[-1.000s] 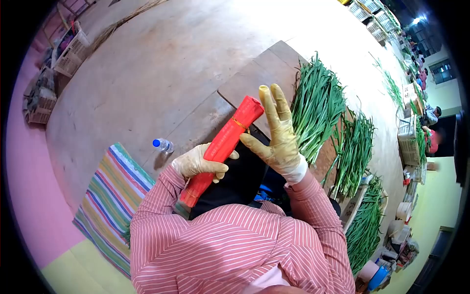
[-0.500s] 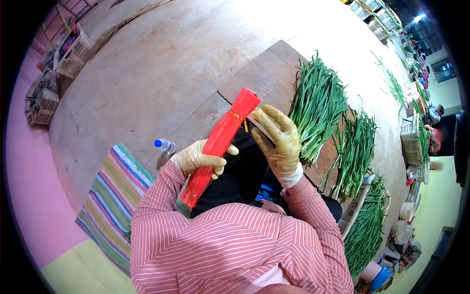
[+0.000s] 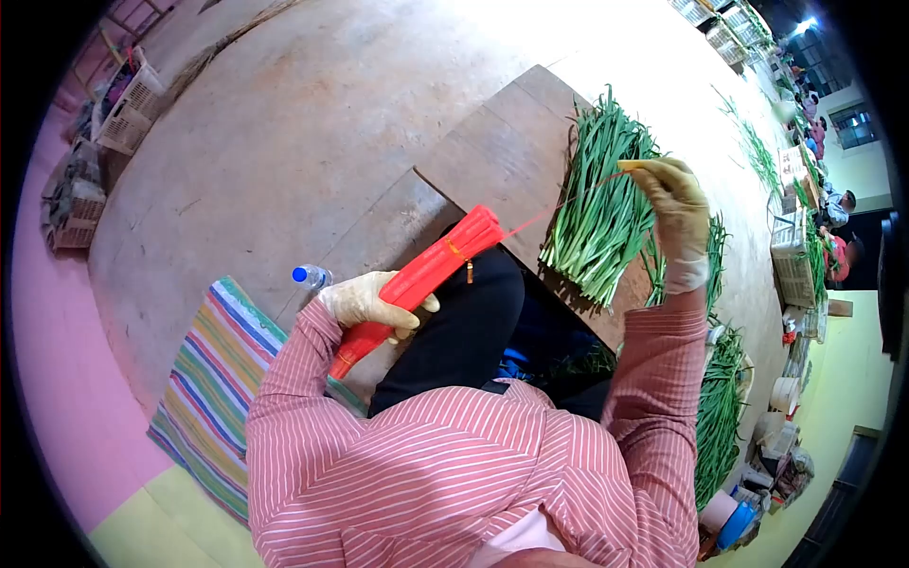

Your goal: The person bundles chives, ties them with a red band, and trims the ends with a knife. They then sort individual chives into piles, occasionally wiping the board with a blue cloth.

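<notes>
Wrapped in my gloved left hand (image 3: 369,303) is a long red bundle (image 3: 426,272), tied with a thin yellow band near its upper end and another near its lower end. My gloved right hand (image 3: 674,189) is raised at the right, fingers pinched on the end of a thin red strip (image 3: 537,221). The strip stretches from the bundle's top over the green stalks. Below it, a large pile of leafy green stalks (image 3: 606,199) lies on a brown board (image 3: 502,142). My right forearm partly hides a second pile.
A capped bottle (image 3: 312,277) and a striped mat (image 3: 218,379) are at the left. More greens (image 3: 721,407) fill a container at the lower right. White baskets (image 3: 792,256) and several people stand or sit along the right. Crates (image 3: 133,114) are at the upper left.
My right hand has moved from beside the bundle's top out to the right, drawing out a thin red strip. The bundle in my left hand has tilted and shifted slightly lower.
</notes>
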`<state>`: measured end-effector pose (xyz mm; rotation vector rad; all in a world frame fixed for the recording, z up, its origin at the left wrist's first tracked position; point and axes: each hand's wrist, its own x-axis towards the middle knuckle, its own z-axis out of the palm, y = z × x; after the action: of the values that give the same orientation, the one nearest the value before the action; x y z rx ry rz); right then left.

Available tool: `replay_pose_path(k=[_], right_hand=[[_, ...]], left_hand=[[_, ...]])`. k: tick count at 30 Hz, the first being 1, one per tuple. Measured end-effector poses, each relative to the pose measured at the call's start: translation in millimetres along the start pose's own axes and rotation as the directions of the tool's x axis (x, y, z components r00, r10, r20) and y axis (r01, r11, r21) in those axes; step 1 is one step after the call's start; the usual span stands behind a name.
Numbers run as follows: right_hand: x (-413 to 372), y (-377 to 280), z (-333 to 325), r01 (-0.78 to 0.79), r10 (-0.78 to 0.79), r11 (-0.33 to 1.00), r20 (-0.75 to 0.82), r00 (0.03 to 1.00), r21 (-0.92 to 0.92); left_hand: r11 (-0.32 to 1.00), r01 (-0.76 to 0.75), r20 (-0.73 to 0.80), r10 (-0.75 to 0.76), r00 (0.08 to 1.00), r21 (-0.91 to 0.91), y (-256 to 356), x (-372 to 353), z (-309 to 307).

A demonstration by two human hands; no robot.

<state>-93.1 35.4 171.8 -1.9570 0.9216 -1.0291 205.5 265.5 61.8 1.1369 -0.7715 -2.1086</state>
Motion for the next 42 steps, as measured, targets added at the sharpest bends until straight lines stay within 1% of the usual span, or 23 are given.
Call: replay_pose_path(k=[3, 5, 9, 11, 13, 14, 15, 16, 17, 19, 21, 23, 26, 28, 29, 30, 31, 32, 33, 34, 35, 39, 42], right_hand=[[-0.5, 24.5, -54.8, -0.075, 0.047, 0.965, -0.115, 0.992, -0.252], [-11.2, 39.9, -80.1, -0.131, 0.095, 0.964, -0.157, 0.983, -0.233], [-37.7, 60.0, -104.9, -0.289, 0.253, 0.95, -0.252, 0.934, -0.118], [-46.7, 50.5, -97.3, -0.273, 0.214, 0.927, -0.235, 0.948, -0.256], [-52.8, 56.7, -96.0, -0.304, 0.271, 0.944, -0.233, 0.934, -0.124], [-54.7, 56.2, -94.2, -0.291, 0.242, 0.932, -0.23, 0.943, -0.214], [-56.0, 54.6, -91.2, -0.278, 0.217, 0.912, -0.221, 0.951, -0.302], [-55.5, 52.8, -87.5, -0.345, 0.3, 0.91, -0.21, 0.931, -0.231], [-53.2, 41.7, -76.2, -0.331, 0.296, 0.929, -0.202, 0.934, -0.167], [-46.3, 33.9, -62.1, -0.218, 0.187, 0.917, -0.123, 0.975, -0.333], [-34.5, 12.1, -41.6, -0.228, 0.223, 0.891, -0.059, 0.973, -0.392], [-24.5, 6.6, -25.3, -0.175, 0.184, 0.904, -0.013, 0.983, -0.391], [-7.3, -14.2, -11.8, -0.127, 0.184, 0.894, 0.094, 0.978, -0.43], [-11.4, -18.5, -12.7, -0.101, 0.099, 0.924, -0.025, 0.995, -0.369], [-13.2, -20.2, -9.0, -0.067, 0.025, 0.952, -0.142, 0.99, -0.299], [-24.3, -9.7, -8.6, -0.169, 0.161, 0.968, -0.054, 0.985, -0.184], [-41.2, 8.2, 4.5, -0.207, 0.206, 0.966, 0.027, 0.978, 0.152], [-57.0, 28.5, 13.3, -0.023, 0.06, 0.973, 0.154, 0.986, -0.229], [-76.8, 38.1, 32.1, -0.295, 0.28, 0.954, 0.179, 0.943, 0.06], [-88.5, 27.9, 36.5, -0.599, 0.486, 0.752, 0.382, 0.786, 0.275], [-103.3, 33.5, 50.0, -0.645, 0.464, 0.602, 0.45, 0.763, 0.471], [-125.8, 29.0, 58.5, -0.787, 0.514, 0.385, 0.596, 0.616, 0.482], [-145.5, 52.2, 63.8, -0.78, 0.567, 0.367, 0.543, 0.619, 0.507]], left_hand=[[0.996, 0.044, -0.091, -0.036, 0.995, 0.084, -20.0, 3.0, -22.1], [0.974, 0.047, -0.259, 0.013, 0.966, 0.222, -60.7, 18.1, -52.6], [0.905, 0.276, -0.499, -0.084, 0.862, 0.325, -142.4, 50.5, -103.1], [0.706, 0.323, -0.524, 0.08, 0.848, 0.631, -212.3, 76.2, -150.1], [0.685, 0.304, -0.515, 0.12, 0.849, 0.662, -237.5, 87.9, -198.3], [0.674, 0.302, -0.527, 0.153, 0.836, 0.674, -237.5, 97.8, -208.6], [0.611, 0.508, -0.67, 0.049, 0.741, 0.607, -138.2, 84.5, -159.7], [0.552, 0.363, -0.61, 0.37, 0.7, 0.751, -151.7, 102.4, -209.2], [0.655, 0.104, -0.522, 0.485, 0.701, 0.749, -75.4, 90.1, -161.9], [0.446, -0.108, -0.32, 0.77, 0.553, 0.888, 36.4, 79.8, -74.9], [0.351, -0.182, -0.155, 0.743, 0.652, 0.918, 108.2, 72.2, 2.1], [0.174, -0.036, -0.079, 0.607, 0.79, 0.984, 139.0, 82.8, 48.1], [0.117, -0.125, 0.047, 0.517, 0.855, 0.985, 144.4, 118.8, 55.9], [0.48, -0.095, -0.162, 0.466, 0.87, 0.872, 143.5, 134.2, 55.2], [0.683, -0.228, -0.18, 0.471, 0.864, 0.694, 157.5, 138.9, 50.1], [0.713, -0.274, -0.184, 0.494, 0.85, 0.645, 169.1, 134.9, 50.8], [0.738, -0.322, -0.19, 0.516, 0.835, 0.593, 179.0, 130.3, 52.2], [0.734, -0.317, -0.2, 0.522, 0.829, 0.601, 184.4, 132.5, 51.3], [0.762, -0.396, -0.213, 0.559, 0.801, 0.512, 187.1, 137.8, 50.9], [0.778, -0.471, -0.229, 0.591, 0.774, 0.416, 187.8, 144.7, 49.8], [0.778, -0.467, -0.232, 0.589, 0.774, 0.42, 187.7, 154.6, 46.4], [0.841, -0.456, -0.363, 0.538, 0.761, 0.29, 157.9, 199.5, 25.0], [0.88, -0.404, -0.421, 0.474, 0.773, 0.248, 123.6, 225.4, 8.5]])
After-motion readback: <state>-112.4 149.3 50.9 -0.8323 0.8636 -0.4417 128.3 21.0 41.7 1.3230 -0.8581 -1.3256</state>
